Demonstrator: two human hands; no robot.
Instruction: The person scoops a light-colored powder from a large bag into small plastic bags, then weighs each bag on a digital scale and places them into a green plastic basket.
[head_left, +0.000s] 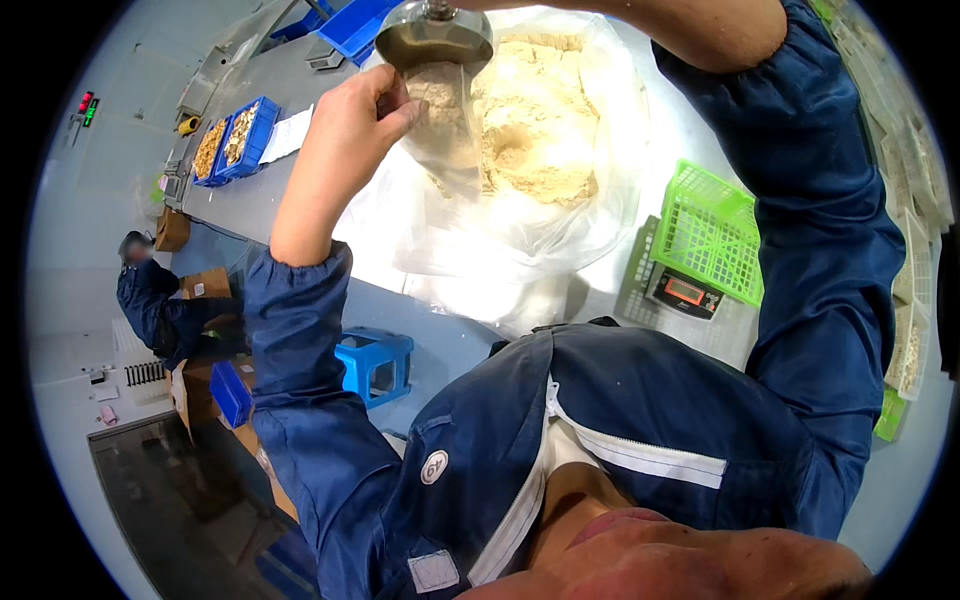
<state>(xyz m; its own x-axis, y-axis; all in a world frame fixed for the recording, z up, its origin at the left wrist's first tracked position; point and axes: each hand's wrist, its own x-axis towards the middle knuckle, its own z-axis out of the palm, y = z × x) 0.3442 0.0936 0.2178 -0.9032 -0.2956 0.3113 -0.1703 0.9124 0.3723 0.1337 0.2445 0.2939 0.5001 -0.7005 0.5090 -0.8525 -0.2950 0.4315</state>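
My left hand (375, 109) pinches the upper edge of a clear plastic bag (454, 161), which holds beige powder and hangs upright. A rounded metal scoop (435, 41) is tilted at the bag's mouth, its rim close to my left fingertips. My right hand (480, 3) is mostly cut off by the top edge of the view; it is at the scoop's handle, fingers hidden. Behind and right of the small bag, a large clear plastic liner (626, 112) lies open, full of pale yellow powder (544, 120) with a hollow in its surface.
A green plastic basket (709, 232) rests on a digital scale (686, 292) at right. Blue bins (259, 135) of dried pieces, a paper sheet (289, 135) and a small scale (324, 56) stand on the metal table (247, 187). A blue stool (379, 367) is below; a co-worker (154, 300) is at far left.
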